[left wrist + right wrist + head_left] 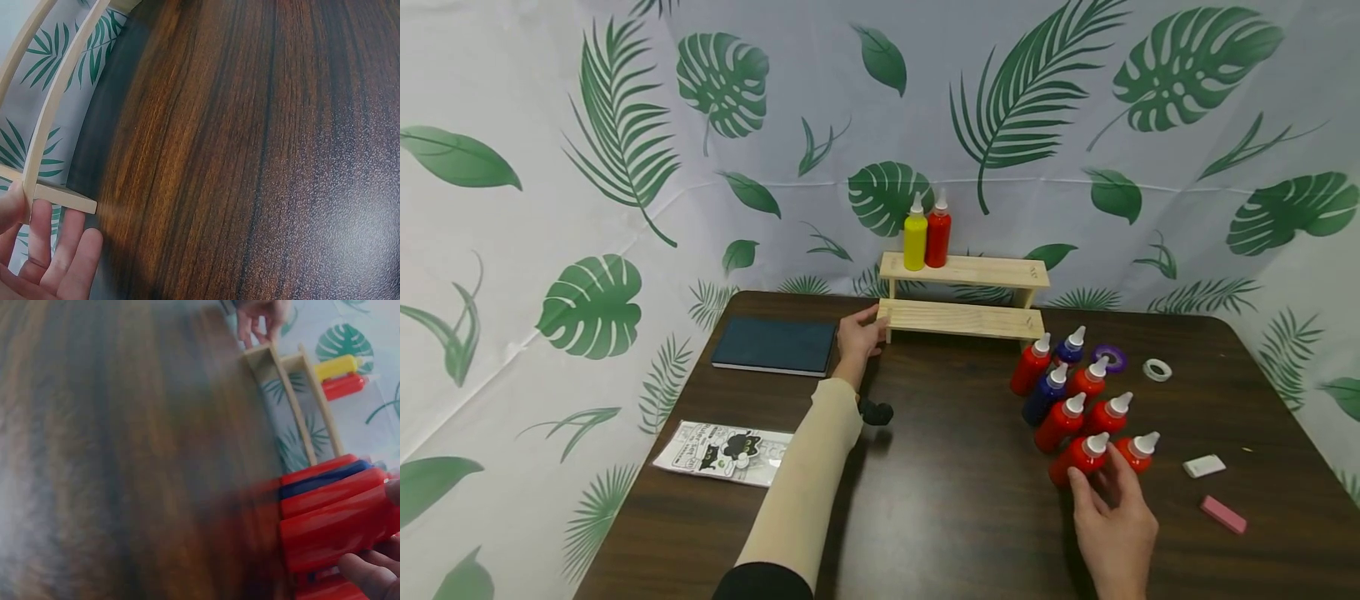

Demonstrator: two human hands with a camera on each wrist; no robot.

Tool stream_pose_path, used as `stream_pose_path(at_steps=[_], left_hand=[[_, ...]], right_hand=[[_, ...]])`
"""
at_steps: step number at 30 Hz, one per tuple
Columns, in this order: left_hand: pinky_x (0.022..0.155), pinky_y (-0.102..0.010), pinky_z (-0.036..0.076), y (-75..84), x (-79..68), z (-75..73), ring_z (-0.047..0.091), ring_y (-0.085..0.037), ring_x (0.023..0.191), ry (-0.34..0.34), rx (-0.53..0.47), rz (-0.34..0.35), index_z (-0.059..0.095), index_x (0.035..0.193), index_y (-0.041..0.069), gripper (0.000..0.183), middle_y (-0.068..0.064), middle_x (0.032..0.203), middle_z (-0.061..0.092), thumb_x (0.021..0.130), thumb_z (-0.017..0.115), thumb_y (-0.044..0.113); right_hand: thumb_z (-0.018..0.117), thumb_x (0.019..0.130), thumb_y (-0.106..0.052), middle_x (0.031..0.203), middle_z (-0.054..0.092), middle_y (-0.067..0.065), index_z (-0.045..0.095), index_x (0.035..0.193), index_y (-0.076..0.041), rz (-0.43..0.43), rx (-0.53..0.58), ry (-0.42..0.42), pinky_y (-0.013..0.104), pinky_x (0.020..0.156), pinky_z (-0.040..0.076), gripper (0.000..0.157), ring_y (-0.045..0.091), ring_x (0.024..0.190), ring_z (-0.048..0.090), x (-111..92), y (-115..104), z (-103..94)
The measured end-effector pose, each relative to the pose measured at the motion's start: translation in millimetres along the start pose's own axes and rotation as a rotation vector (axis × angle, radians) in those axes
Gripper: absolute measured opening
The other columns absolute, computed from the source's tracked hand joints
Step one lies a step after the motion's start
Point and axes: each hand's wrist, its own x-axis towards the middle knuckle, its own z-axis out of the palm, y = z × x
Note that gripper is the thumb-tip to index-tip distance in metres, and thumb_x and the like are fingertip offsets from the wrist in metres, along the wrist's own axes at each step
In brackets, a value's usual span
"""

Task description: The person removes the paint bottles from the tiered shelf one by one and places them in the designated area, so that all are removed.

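Observation:
At the table's right, my right hand (pixel 1114 525) holds the nearest red squeeze bottle (pixel 1072 462) between thumb and fingers. This bottle stands among several other red bottles (pixel 1060 423) and two dark blue ones (pixel 1043 400), all with white nozzle caps. My left hand (pixel 859 335) grips the left end of a two-tier wooden shelf (pixel 958 318), its thumb against the lower board in the left wrist view. On the upper board stand a yellow bottle (pixel 914 243) and a red bottle (pixel 937 242), side by side at the left.
A dark blue notebook (pixel 773 345) and a printed packet (pixel 730 452) lie at the left. Beyond the bottles are a purple tape roll (pixel 1109 358) and a white tape roll (pixel 1157 370). A white eraser (pixel 1204 466) and pink eraser (pixel 1223 514) lie at the right.

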Motion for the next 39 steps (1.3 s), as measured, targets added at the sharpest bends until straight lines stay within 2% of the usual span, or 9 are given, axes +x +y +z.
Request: stream_pose_path(at_steps=[4,8,11,15,21,25,29,36,39], left_hand=[[0.062,-0.036,0.057,-0.2,0.0,0.2,0.071,-0.016,0.077,0.003,0.001,-0.002,0.07,0.119,0.028,0.034,-0.006,0.088,0.074,0.085,0.074,0.025],[0.061,-0.035,0.057,-0.7,0.9,0.5,0.071,-0.015,0.076,0.003,0.005,-0.002,0.07,0.118,0.028,0.034,-0.006,0.089,0.074,0.085,0.074,0.025],[0.061,-0.035,0.057,-0.6,1.1,-0.3,0.071,-0.016,0.077,0.004,0.005,0.009,0.07,0.118,0.028,0.033,-0.006,0.089,0.074,0.085,0.074,0.025],[0.063,-0.037,0.057,-0.5,0.9,-1.7,0.071,-0.018,0.079,0.011,0.005,0.024,0.07,0.119,0.027,0.033,-0.007,0.09,0.074,0.086,0.074,0.025],[0.062,-0.036,0.057,0.2,-1.6,-1.7,0.072,-0.018,0.08,0.003,0.02,0.008,0.069,0.12,0.028,0.035,-0.006,0.09,0.074,0.085,0.074,0.027],[0.063,-0.036,0.058,1.5,-2.6,-1.9,0.072,-0.019,0.08,-0.001,0.014,0.012,0.069,0.12,0.027,0.035,-0.006,0.09,0.074,0.085,0.074,0.026],[0.063,-0.037,0.058,2.7,-2.9,-4.2,0.071,-0.019,0.08,0.009,0.006,0.022,0.07,0.119,0.027,0.034,-0.006,0.089,0.074,0.085,0.074,0.026],[0.059,-0.034,0.057,1.1,-3.8,-3.9,0.071,-0.016,0.077,0.01,0.035,0.024,0.07,0.119,0.028,0.034,-0.005,0.085,0.074,0.085,0.074,0.028],[0.059,-0.035,0.057,-0.3,-3.7,-2.3,0.071,-0.016,0.076,0.015,0.032,0.022,0.07,0.119,0.028,0.035,-0.004,0.085,0.074,0.085,0.074,0.028]], right_hand=[[0.075,0.083,-0.014,0.13,0.059,0.015,0.052,0.138,-0.017,-0.017,0.048,0.041,0.019,0.074,0.047,0.059,0.034,0.109,0.062,-1.3,-7.0,-4.7],[0.077,0.08,-0.006,0.126,0.062,0.009,0.057,0.133,-0.017,-0.087,0.125,0.109,0.005,0.073,0.044,0.058,0.012,0.109,0.061,-1.7,-19.2,-12.8],[0.075,0.08,-0.002,0.124,0.063,0.007,0.059,0.131,-0.018,-0.16,0.191,0.15,0.006,0.075,0.045,0.055,0.003,0.107,0.06,0.4,-36.4,-20.3],[0.071,0.082,0.004,0.124,0.063,0.008,0.06,0.129,-0.012,-0.291,0.316,0.165,0.011,0.078,0.047,0.051,0.012,0.111,0.061,7.3,-67.0,-25.1],[0.07,0.082,0.004,0.122,0.064,0.01,0.061,0.128,-0.011,-0.487,0.423,0.073,0.016,0.083,0.049,0.049,0.019,0.111,0.062,19.6,-109.6,-13.1],[0.071,0.084,-0.003,0.125,0.063,0.005,0.06,0.129,-0.014,-0.521,0.448,-0.027,0.019,0.084,0.05,0.048,0.02,0.113,0.061,29.9,-136.3,7.1],[0.07,0.088,-0.013,0.129,0.06,0.002,0.059,0.13,-0.015,-0.47,0.47,-0.17,0.027,0.086,0.051,0.044,0.02,0.115,0.06,52.1,-158.7,43.8],[0.061,0.094,-0.028,0.132,0.056,0.01,0.05,0.138,-0.011,-0.291,0.377,-0.277,0.04,0.096,0.047,0.048,0.026,0.118,0.058,123.4,-177.1,122.1],[0.059,0.095,-0.026,0.133,0.054,0.015,0.046,0.141,-0.008,-0.284,0.334,-0.311,0.042,0.098,0.046,0.051,0.03,0.119,0.056,151.1,-181.7,146.0]])
